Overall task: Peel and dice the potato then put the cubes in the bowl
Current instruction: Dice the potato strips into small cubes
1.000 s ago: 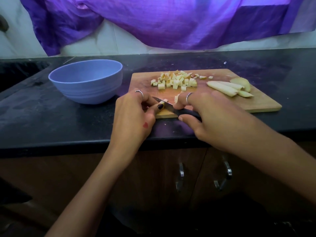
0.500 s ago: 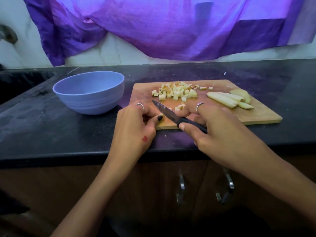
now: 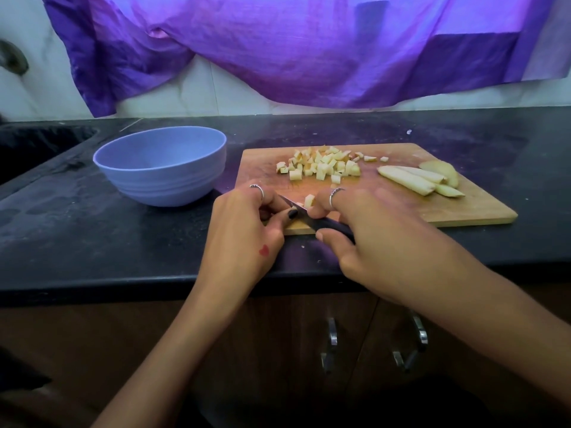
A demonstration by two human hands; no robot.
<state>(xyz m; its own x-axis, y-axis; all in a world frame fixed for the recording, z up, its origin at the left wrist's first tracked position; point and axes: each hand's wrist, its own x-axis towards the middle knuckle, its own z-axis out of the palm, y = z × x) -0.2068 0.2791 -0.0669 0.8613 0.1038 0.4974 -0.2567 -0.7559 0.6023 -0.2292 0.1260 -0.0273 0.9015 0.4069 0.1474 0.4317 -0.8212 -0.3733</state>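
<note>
Dicing underway: right hand [image 3: 367, 239] grips knife [image 3: 312, 219], left hand [image 3: 247, 230] pinches a potato strip; strips [image 3: 414, 180] need cutting next.

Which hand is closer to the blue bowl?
The left hand. It sits just right of the blue bowl, at the cutting board's near left corner. The right hand is farther right, holding the knife.

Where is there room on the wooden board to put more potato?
Bare wood lies on the cutting board near its right corner, below the potato wedges, and between them and the cube pile. The near-left corner is crowded by both hands and the knife.
</note>
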